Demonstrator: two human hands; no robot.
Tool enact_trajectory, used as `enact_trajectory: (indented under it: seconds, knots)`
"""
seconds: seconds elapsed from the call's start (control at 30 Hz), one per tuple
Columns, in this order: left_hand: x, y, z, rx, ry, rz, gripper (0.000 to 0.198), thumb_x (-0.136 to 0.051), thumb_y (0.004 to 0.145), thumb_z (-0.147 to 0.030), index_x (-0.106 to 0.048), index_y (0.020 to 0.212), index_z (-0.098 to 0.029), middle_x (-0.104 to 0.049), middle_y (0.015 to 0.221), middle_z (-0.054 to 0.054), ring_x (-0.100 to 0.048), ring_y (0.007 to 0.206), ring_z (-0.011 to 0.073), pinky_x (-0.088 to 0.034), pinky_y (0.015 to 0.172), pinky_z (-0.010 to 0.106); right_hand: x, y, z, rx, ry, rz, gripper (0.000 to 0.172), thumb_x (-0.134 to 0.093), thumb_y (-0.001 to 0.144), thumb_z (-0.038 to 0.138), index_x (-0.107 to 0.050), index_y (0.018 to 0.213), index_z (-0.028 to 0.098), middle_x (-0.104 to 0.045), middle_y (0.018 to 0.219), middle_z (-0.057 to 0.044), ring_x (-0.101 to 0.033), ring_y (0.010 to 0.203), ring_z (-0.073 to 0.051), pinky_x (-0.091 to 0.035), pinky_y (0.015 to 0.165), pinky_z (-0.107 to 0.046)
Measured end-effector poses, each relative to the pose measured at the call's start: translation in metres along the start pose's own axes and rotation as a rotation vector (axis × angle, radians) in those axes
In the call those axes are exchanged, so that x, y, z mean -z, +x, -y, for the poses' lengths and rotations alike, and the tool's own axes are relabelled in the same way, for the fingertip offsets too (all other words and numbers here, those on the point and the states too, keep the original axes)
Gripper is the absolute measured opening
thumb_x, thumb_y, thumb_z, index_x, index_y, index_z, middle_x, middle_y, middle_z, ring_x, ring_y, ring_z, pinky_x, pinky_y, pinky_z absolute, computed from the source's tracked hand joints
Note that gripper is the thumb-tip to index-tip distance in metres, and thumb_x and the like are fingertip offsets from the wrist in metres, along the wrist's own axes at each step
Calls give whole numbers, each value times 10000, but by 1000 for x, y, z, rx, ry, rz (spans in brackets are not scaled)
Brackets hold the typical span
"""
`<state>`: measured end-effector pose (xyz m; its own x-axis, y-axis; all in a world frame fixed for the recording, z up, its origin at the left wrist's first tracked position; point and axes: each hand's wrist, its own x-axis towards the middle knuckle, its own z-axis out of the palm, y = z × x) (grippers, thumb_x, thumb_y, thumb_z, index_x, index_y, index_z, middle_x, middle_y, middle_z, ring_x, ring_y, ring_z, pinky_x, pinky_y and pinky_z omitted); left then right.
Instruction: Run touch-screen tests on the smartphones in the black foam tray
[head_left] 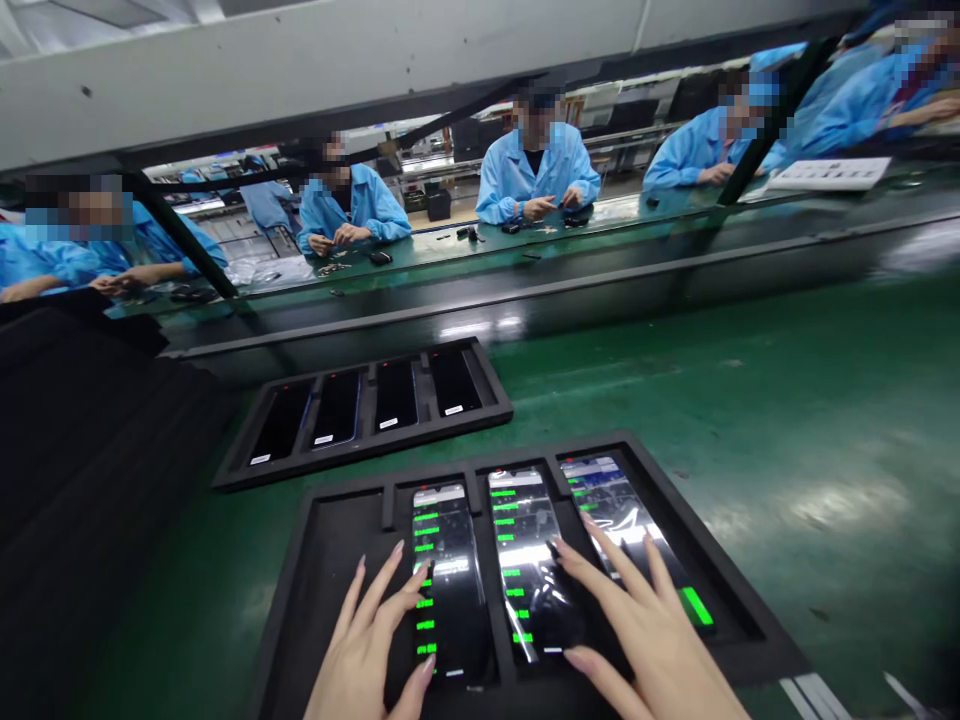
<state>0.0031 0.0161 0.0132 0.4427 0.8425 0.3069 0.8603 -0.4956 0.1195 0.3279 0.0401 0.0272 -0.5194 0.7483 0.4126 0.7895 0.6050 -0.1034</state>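
A black foam tray (300, 560) lies in front of me with three lit smartphones in its slots; its leftmost slot holds no phone. My left hand (371, 630) has its fingers spread over the left edge of the left smartphone (454, 600), whose screen lists green text. Fingers apart, my right hand (637, 610) reaches across the middle smartphone (521, 580) and the right smartphone (607, 490). A green block glows low on the right phone's screen. Whether the fingertips press the glass or hover just above it, I cannot tell. Neither hand grips anything.
Behind stands a second black tray (420, 435) of dark-screened phones with white labels. Black foam trays (97, 480) appear stacked at the left. A raised ledge (585, 295) crosses the green bench (817, 420). Several people in blue jackets (536, 175) work beyond it.
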Motion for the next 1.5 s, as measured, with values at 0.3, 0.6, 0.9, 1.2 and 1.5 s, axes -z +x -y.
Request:
enact_trajectory:
  seconds: [0.3, 0.6, 0.9, 1.2, 1.5]
  knots:
    - [-2, 1, 1, -42, -15, -98, 306, -540, 889, -230, -496, 1191, -227, -640, 1314, 67, -497, 1327, 273, -520, 1015, 519, -13, 19, 8, -24, 45, 86, 572, -470, 1006, 465, -330, 1453, 137, -489, 1423, -115, -303, 1401, -367, -265, 1083, -696]
    - [12, 59, -24, 518, -226, -15, 299, -453, 933, -326, -513, 1196, -198, -681, 1177, 104, -657, 1109, 238, -578, 911, 396, -17, 12, -55, -350, -38, -199, 529, -337, 1005, 526, -486, 1250, 82, -619, 1124, -201, -603, 1067, -337, -541, 844, -451]
    - [-18, 134, -50, 650, -19, 155, 473, -587, 843, -221, -501, 1249, 8, -535, 1238, 254, -514, 1177, 417, -447, 984, 521, -54, 38, -70, -369, -69, -135, 639, -499, 808, 335, -355, 1365, 58, -475, 1317, -246, -484, 1213, -398, -468, 950, -521]
    - [-14, 135, -50, 649, 90, 219, 380, -503, 862, -205, -540, 1196, -27, -520, 1161, 204, -521, 1087, 398, -454, 918, 462, -47, 40, -57, -460, -99, -122, 671, -563, 780, 241, -320, 1385, 79, -448, 1262, -211, -521, 1076, -375, -491, 901, -481]
    - [-14, 138, -54, 630, 142, 229, 345, -445, 872, -187, -584, 1171, -89, -514, 1171, 203, -541, 1016, 380, -455, 876, 451, -42, 43, -52, -444, -133, -135, 713, -575, 798, 229, -263, 1423, 88, -446, 1043, -144, -537, 844, -306, -523, 775, -444]
